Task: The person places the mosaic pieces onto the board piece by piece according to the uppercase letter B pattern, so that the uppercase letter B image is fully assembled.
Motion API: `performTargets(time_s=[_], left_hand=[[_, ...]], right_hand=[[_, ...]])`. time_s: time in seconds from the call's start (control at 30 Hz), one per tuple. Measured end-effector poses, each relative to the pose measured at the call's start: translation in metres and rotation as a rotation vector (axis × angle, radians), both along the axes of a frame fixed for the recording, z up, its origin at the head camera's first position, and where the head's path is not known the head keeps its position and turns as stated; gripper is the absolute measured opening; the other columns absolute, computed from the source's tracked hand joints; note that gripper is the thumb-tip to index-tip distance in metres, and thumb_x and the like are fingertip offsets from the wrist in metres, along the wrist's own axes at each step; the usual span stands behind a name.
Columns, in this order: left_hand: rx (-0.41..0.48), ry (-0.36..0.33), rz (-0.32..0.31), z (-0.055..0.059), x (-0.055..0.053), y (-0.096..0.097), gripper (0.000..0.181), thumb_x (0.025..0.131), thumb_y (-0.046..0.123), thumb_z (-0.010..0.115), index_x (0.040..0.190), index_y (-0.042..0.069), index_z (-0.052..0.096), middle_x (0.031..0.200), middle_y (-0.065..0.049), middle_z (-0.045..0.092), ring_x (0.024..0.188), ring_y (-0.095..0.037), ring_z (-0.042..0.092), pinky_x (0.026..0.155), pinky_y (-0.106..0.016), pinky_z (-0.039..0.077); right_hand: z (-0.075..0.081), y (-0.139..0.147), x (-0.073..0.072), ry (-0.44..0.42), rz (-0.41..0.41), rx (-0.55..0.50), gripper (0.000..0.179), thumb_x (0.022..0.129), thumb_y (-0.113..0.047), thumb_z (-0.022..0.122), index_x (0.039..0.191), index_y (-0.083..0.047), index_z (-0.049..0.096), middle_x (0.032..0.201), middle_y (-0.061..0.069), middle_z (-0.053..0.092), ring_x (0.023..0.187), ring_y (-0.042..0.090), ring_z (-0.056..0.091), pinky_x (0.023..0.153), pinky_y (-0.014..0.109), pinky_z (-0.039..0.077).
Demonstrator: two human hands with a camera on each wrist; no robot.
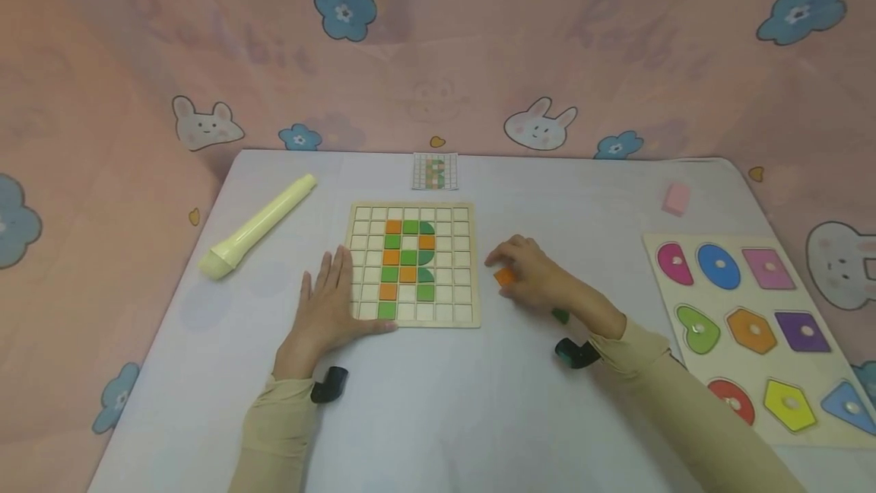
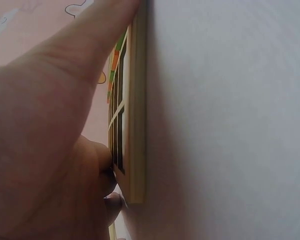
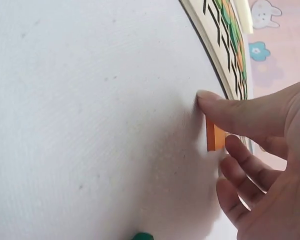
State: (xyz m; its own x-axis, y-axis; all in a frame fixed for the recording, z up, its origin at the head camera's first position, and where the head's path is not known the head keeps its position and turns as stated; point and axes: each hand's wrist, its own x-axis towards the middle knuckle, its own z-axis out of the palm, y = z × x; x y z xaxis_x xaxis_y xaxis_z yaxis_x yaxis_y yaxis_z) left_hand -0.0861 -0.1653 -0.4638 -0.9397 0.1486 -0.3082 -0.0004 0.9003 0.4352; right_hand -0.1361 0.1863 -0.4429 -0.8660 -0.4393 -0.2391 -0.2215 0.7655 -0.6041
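Observation:
A wooden grid board [image 1: 463, 297] lies mid-table, with orange and green tiles [image 1: 408, 258] set in its cells in the shape of a letter R. My left hand [image 1: 326, 303] rests at its lower left corner, fingers straight along the left edge and thumb along the front edge. To the right of the board, my right hand [image 1: 537, 274] pinches an orange square tile [image 1: 504, 277] between thumb and fingers, low over the table. In the right wrist view the tile [image 3: 215, 134] shows beneath the thumb. A green tile [image 1: 560, 316] lies under the right wrist, partly covered.
Behind the board lies a small pattern card [image 1: 435, 172] showing a similar R. A pale yellow tube [image 1: 263, 224] lies at the left. On the right are a shape puzzle board [image 1: 718, 326] with knobbed pieces and a pink block [image 1: 676, 198]. A patterned pink cloth hangs behind.

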Motion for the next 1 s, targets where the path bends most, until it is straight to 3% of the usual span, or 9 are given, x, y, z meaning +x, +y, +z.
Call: performTargets(time_s=[0.13, 0.27, 0.57, 0.83, 1.0], left_hand=[[0.003, -0.001, 0.001, 0.000, 0.000, 0.000, 0.150, 0.074, 0.069, 0.087, 0.169, 0.000, -0.006, 0.179, -0.018, -0.006, 0.167, -0.038, -0.009, 0.132, -0.066, -0.007], [-0.002, -0.006, 0.003, 0.000, 0.000, -0.001, 0.150, 0.074, 0.069, 0.087, 0.169, 0.001, -0.007, 0.179, -0.017, -0.006, 0.167, -0.037, -0.010, 0.132, -0.065, -0.007], [0.014, -0.001, 0.003, 0.002, 0.001, 0.000, 0.149, 0.074, 0.068, 0.088, 0.169, 0.001, -0.006, 0.179, -0.017, -0.006, 0.167, -0.037, -0.010, 0.132, -0.065, -0.007], [0.017, -0.002, 0.005, 0.002, 0.001, -0.001, 0.149, 0.074, 0.068, 0.088, 0.169, 0.001, -0.007, 0.179, -0.016, -0.007, 0.167, -0.036, -0.010, 0.132, -0.064, -0.008], [0.010, -0.004, 0.005, 0.001, 0.001, -0.001, 0.149, 0.074, 0.069, 0.087, 0.169, 0.001, -0.006, 0.179, -0.016, -0.007, 0.167, -0.036, -0.010, 0.132, -0.064, -0.008]], right_hand=[[-0.002, 0.003, 0.001, 0.029, -0.014, -0.018, 0.032, 0.089, 0.010, 0.073, 0.119, -0.002, 0.071, 0.119, 0.017, 0.064, 0.120, 0.037, 0.056, 0.108, 0.055, 0.050], [-0.003, 0.003, 0.002, 0.070, -0.021, -0.036, 0.029, 0.090, 0.013, 0.070, 0.116, 0.000, 0.071, 0.108, 0.014, 0.066, 0.104, 0.030, 0.060, 0.094, 0.046, 0.054], [-0.002, -0.014, 0.007, 0.186, -0.077, -0.189, 0.021, 0.088, -0.001, 0.084, 0.104, -0.002, 0.071, 0.095, 0.009, 0.074, 0.086, 0.021, 0.065, 0.077, 0.033, 0.056], [-0.005, -0.040, 0.015, 0.197, -0.078, -0.303, 0.018, 0.090, 0.000, 0.082, 0.106, -0.004, 0.077, 0.105, 0.009, 0.079, 0.096, 0.023, 0.070, 0.088, 0.039, 0.060], [-0.006, -0.055, 0.019, 0.202, -0.122, -0.361, 0.009, 0.090, -0.005, 0.083, 0.099, -0.007, 0.081, 0.100, 0.006, 0.081, 0.085, 0.019, 0.066, 0.076, 0.028, 0.055]])
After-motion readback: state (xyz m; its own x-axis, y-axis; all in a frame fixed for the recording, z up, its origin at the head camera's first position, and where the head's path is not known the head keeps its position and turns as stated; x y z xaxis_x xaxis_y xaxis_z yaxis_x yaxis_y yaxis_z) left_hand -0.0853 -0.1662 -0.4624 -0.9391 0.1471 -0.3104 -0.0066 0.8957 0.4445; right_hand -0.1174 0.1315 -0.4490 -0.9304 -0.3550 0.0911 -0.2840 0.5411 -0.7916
